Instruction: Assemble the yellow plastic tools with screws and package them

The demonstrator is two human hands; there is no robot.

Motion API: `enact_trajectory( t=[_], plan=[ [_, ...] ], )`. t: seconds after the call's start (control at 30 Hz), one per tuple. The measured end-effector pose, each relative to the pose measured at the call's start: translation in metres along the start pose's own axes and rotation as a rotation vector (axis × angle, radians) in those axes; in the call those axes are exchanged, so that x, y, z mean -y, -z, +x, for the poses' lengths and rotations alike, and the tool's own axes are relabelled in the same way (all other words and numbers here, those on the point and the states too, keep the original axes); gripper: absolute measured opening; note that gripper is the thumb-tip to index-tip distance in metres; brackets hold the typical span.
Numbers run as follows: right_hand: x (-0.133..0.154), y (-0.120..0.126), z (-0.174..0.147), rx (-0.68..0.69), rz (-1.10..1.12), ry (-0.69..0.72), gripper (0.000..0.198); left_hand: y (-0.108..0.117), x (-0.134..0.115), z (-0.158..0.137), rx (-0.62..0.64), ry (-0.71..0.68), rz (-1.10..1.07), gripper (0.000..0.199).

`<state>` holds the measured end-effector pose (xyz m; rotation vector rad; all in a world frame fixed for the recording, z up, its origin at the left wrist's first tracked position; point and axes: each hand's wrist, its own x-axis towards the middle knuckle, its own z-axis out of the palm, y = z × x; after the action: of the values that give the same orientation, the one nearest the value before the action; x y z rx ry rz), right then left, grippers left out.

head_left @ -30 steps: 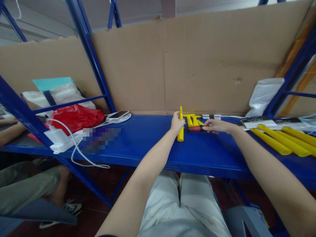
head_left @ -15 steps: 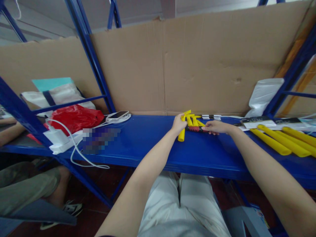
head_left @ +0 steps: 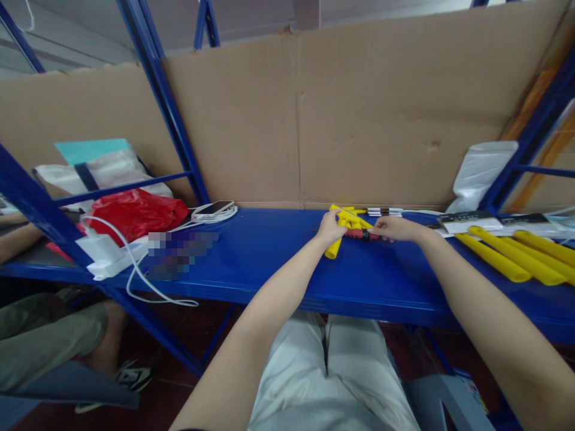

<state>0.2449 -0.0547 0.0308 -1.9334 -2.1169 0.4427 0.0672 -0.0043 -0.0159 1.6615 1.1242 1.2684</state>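
My left hand (head_left: 331, 227) is closed around a yellow plastic part with a tube-like handle (head_left: 333, 249), whose lower end sticks out below my fingers. More yellow pieces (head_left: 354, 218) lie just right of it, overlapping, so their shapes are hard to separate. A red-and-black tool handle (head_left: 358, 234), resembling a screwdriver's, lies in front of them between my hands. My right hand (head_left: 390, 228) is closed, fingers pinched, by the right end of this handle. A thin grey line crosses the yellow pieces toward my right fingertips; what they grip is unclear.
Long yellow tubes (head_left: 516, 254) and black-and-white packets (head_left: 471, 222) lie at the right of the blue table (head_left: 269, 263). A phone (head_left: 215, 208) sits on coiled white cable at left, near a red bag (head_left: 137, 209) and a power strip (head_left: 112, 263). Another person sits at far left.
The yellow part in my left hand has tilted, its lower end shifting slightly. The red-and-black handle shows more, and a thin grey line now crosses the yellow pieces.
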Motion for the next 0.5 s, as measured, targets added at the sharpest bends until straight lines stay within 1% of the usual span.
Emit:
enact_trajectory(
  t=[0.17, 0.27, 0.4, 0.5],
  plan=[
    [0.002, 0.000, -0.003, -0.001, -0.012, -0.009, 0.035, 0.002, -0.007, -0.005, 0.014, -0.015, 0.088, 0.062],
    [0.001, 0.000, -0.001, 0.011, -0.028, 0.014, 0.035, 0.003, -0.011, -0.007, -0.010, -0.018, 0.138, 0.057],
    [-0.004, 0.000, 0.003, 0.048, -0.047, 0.077, 0.042, 0.001, -0.013, -0.008, -0.045, -0.029, 0.157, 0.050],
    [-0.005, 0.000, 0.004, 0.047, -0.057, 0.083, 0.042, -0.002, -0.013, -0.010, -0.053, -0.048, 0.159, 0.044]
  ],
)
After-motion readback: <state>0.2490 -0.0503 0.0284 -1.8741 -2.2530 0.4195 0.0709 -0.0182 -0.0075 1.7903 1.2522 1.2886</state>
